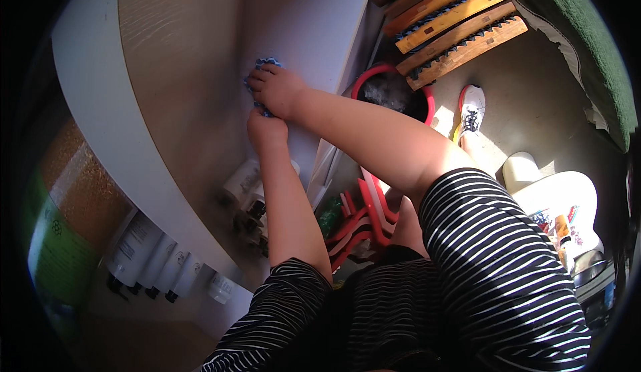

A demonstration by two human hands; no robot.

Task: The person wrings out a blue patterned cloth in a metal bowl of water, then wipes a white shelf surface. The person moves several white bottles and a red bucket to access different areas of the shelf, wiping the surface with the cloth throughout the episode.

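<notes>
A blue cloth with a white pattern (268, 63) lies bunched against the pale board of a shelf unit (295, 26). My right hand (275, 90) covers most of it, with its fingers bent over the cloth. Just below, touching the right hand, my left hand (268, 131) has its curled fingers at the lower end of the same cloth. The left palm and thumb are mostly hidden.
Pump bottles (137, 249) and a large tub with a green label (65, 252) stand beyond the curved shelf edge (145, 147). More bottles (243, 182) sit near my left forearm. A red-rimmed bin (431, 103), red stool (368, 212), slatted wooden furniture (460, 31) and white stool (561, 192) are to the right.
</notes>
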